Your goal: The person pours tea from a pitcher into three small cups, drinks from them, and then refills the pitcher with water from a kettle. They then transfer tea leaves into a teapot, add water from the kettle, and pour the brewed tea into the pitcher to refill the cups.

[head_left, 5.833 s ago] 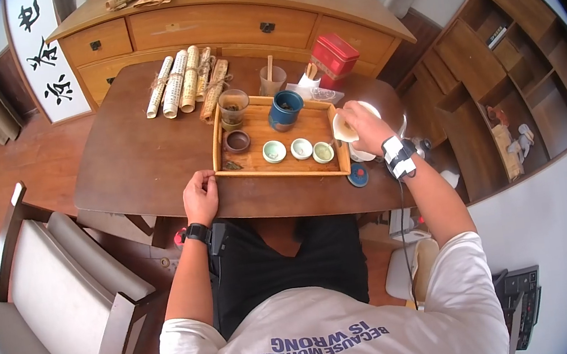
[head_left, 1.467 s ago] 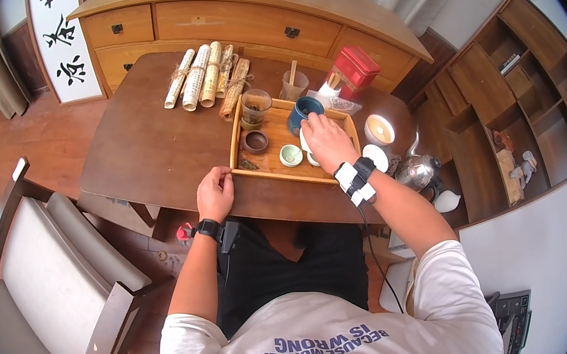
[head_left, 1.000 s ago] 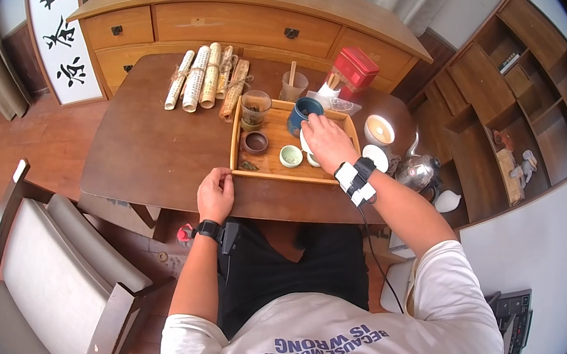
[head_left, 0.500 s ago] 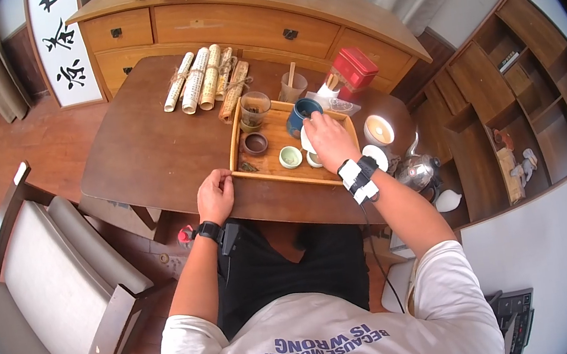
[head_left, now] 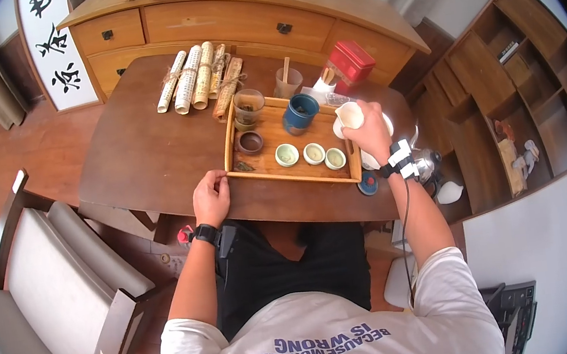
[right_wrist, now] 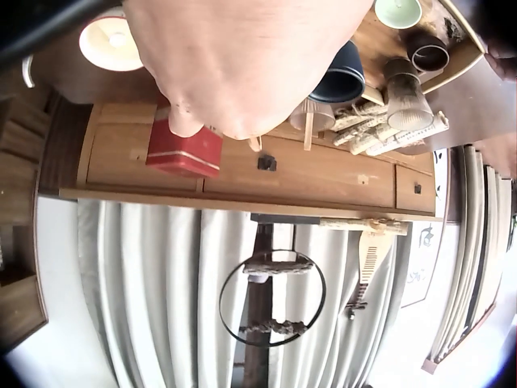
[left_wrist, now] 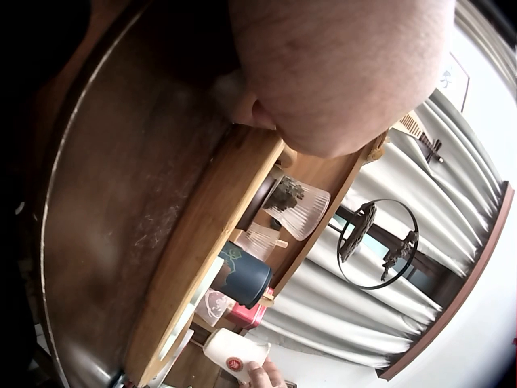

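My right hand (head_left: 372, 129) grips a white tea pitcher (head_left: 349, 116) over the right edge of the wooden tray (head_left: 276, 172). A red emblem marks the pitcher (left_wrist: 234, 356) in the left wrist view. In a row near the tray's front sit three small teacups, a green one (head_left: 286, 155), a white one (head_left: 314, 153) and a pale one (head_left: 335, 158). Behind them stands a blue mug (head_left: 301, 113). A small brown cup (head_left: 250, 142) and a ribbed clear cup with tea leaves (head_left: 248, 108) are at the left. My left hand (head_left: 212, 197) rests by the tray's front left corner.
Paper scrolls (head_left: 199, 80) lie at the back of the table. A red tin (head_left: 351, 62) and a clear cup holding a stick (head_left: 287, 80) stand behind the tray. To the right are a blue lid (head_left: 368, 183) and a metal kettle (head_left: 428, 164).
My right hand has moved right with the pitcher, from over the teacups to the tray's right edge. The row of cups now shows. My left hand stays at the corner.
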`<state>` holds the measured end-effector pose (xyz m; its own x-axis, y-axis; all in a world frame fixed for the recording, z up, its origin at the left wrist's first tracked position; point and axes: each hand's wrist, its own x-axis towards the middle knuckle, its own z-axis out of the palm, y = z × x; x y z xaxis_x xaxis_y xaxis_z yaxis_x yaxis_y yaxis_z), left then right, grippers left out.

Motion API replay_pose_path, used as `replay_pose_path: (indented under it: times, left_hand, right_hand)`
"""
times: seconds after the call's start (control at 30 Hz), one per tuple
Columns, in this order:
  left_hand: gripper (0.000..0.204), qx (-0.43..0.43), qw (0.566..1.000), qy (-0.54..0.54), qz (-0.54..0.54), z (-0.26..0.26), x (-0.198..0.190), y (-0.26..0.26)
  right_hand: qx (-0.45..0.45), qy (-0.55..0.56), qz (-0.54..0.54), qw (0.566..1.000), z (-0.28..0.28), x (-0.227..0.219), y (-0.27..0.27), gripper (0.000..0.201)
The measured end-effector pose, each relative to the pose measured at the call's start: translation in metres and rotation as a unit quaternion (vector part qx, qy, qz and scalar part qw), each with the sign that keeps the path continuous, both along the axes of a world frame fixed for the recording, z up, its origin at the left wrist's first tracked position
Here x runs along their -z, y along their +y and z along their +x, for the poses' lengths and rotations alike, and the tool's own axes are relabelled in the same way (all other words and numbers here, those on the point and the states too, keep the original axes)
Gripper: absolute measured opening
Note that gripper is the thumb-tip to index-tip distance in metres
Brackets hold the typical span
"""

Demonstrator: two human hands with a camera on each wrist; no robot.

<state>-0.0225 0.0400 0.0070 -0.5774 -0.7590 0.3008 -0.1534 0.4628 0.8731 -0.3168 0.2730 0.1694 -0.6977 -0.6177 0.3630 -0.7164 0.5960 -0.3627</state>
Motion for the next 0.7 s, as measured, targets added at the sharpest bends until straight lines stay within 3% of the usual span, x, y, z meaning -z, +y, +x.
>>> replay_pose_path:
  times: [0.23,0.5,0.7]
  left_hand:
    - [0.012,-0.005,1.000,-0.002,0.010,-0.001,0.002,0.000]
    - [0.011,-0.010,1.000,-0.017,0.001,-0.002,0.000,0.000]
    - [0.010,-0.011,1.000,-0.010,-0.003,-0.005,0.003,0.000]
  right_hand:
    - [0.022,-0.030,0.007,0.999,-0.039,0.056,0.000,0.082]
    - [0.030,-0.068,0.045,0.996,-0.047,0.061,-0.003,0.072]
    - [-0.013,-0.092,0.037,0.995,-0.056,0.067,0.002,0.068]
